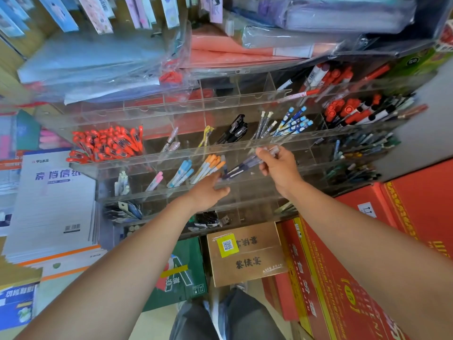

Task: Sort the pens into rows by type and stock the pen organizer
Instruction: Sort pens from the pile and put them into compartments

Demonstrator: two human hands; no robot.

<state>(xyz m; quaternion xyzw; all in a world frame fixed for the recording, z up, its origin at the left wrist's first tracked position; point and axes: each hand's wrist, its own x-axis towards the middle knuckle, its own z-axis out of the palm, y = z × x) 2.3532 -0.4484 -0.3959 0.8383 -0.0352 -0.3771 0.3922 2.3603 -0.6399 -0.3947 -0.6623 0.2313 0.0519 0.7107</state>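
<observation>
A clear acrylic pen organizer (171, 153) with tiered rows of compartments stands in front of me. My right hand (277, 165) grips a small bundle of dark blue and purple pens (241, 168) over a middle-row compartment. My left hand (210, 190) reaches in just below and left of them, fingers relaxed, its fingertips near the lower ends of the pens. Nearby compartments hold orange-capped pens (210, 165), light blue pens (182, 171), black pens (235, 130) and a big heap of red pens (107, 143).
Red-capped markers (348, 111) fill the right compartments. Plastic-wrapped folders (98, 62) overhang the organizer's top. A notepad stack (54, 202) lies at the left. A tan box (245, 251) and red cartons (343, 266) stand below and at the right.
</observation>
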